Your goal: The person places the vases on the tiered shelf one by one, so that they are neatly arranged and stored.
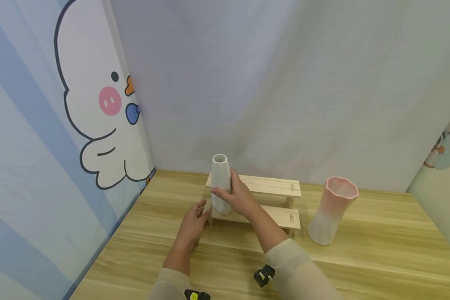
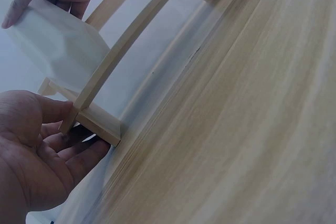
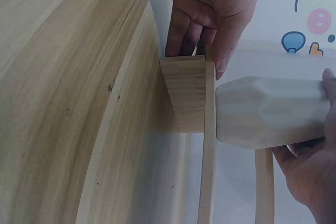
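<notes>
A white faceted vase (image 1: pixel 220 177) stands upright at the left end of the lower step of a two-tier wooden stand (image 1: pixel 273 215). My right hand (image 1: pixel 241 197) holds the vase round its body, thumb in front and fingers behind. In the right wrist view the vase's base (image 3: pixel 231 111) meets the lower board. My left hand (image 1: pixel 192 224) grips the left end of that step. In the left wrist view its thumb (image 2: pixel 55 111) lies on the board's edge, and its fingers are curled beside the stand's leg (image 2: pixel 100 125).
A taller pink-to-white vase (image 1: pixel 327 214) stands on the wooden table (image 1: pixel 382 250), right of the stand. Behind the table hangs a pale grey curtain (image 1: pixel 285 104). A cartoon-printed cloth (image 1: pixel 90 62) borders the left side.
</notes>
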Motion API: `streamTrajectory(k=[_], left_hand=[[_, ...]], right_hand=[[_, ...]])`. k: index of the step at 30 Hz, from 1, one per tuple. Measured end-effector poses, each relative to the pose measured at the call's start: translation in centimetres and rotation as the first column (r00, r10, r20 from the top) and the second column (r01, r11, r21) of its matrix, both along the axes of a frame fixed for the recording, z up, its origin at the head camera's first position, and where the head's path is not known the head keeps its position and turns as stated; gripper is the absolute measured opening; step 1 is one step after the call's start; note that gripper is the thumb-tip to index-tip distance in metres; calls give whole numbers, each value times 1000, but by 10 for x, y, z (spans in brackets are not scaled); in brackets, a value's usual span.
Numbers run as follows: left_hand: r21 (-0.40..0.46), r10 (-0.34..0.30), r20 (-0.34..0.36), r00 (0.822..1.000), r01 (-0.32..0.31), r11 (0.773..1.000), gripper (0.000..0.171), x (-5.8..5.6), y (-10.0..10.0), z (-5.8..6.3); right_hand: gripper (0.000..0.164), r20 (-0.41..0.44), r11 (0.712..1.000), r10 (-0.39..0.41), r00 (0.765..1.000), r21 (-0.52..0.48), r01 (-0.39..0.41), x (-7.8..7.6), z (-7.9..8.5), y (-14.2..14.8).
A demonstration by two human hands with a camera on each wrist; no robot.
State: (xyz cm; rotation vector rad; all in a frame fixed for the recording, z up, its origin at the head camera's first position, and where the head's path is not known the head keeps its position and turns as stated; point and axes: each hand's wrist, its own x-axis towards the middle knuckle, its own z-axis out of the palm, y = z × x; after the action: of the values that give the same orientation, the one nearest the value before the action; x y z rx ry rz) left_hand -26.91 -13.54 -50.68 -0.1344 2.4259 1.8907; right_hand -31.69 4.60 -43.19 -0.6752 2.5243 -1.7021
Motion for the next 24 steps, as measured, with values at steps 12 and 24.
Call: streamTrajectory(k=[12,24], left_hand=[[32,-9,-3,1000,9,999,54,-1,0,0],[44,-12,-11,1000,12,999,54,-2,0,-2]], right_hand=[[85,3,999,-26,1000,25,26,2,-1,1],[75,-9,999,35,999,-33,-35,9,9,22]])
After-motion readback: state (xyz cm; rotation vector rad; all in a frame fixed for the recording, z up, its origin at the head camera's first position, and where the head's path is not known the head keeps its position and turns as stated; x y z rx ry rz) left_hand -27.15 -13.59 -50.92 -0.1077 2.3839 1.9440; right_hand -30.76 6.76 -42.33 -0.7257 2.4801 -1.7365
